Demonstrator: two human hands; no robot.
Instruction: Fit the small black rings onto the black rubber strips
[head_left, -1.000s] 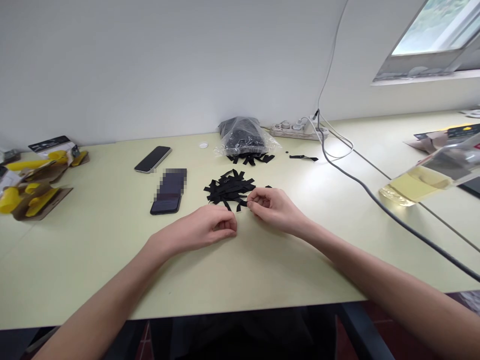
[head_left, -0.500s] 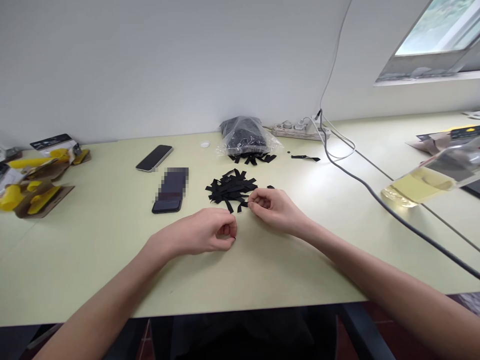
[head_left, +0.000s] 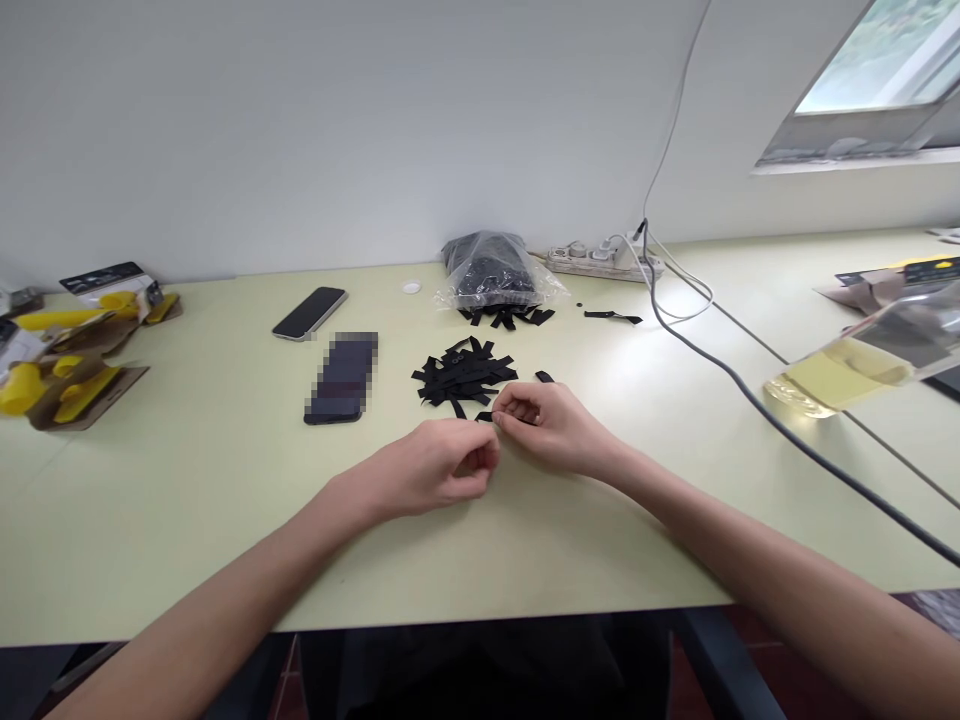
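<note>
A pale green counter (head_left: pixel 600 555) is running along a white wall (head_left: pixel 300 130). A grey cable (head_left: pixel 825 458) is crossing its right part towards the front edge. Near the right edge, a clear container (head_left: pixel 840 375) is holding yellow liquid. Yellow items (head_left: pixel 79 385) on brown card are lying by the left edge.

Two bare hands are working close together, midway along the counter and nearer the front edge. The left hand (head_left: pixel 442 465) is curling, its grip nearly closed; its fingertips are partly hidden, so whether it is holding anything is unclear. The right hand (head_left: pixel 551 428) is just beside it, its grip pinching a black strip (head_left: pixel 485 416) between thumb and finger.

By the back edge, a clear plastic bag (head_left: pixel 495 272) is holding dark material, with black strips poking out in front. A pile of black strips (head_left: pixel 461 373) is lying between bag and hands. A white power strip (head_left: pixel 589 263) is sitting right of the bag. Left of the pile, two phones are lying flat: the nearer phone (head_left: pixel 346 380), partly pixelated, and the farther phone (head_left: pixel 311 312). A small white disc (head_left: pixel 410 287) is lying near the back edge.
</note>
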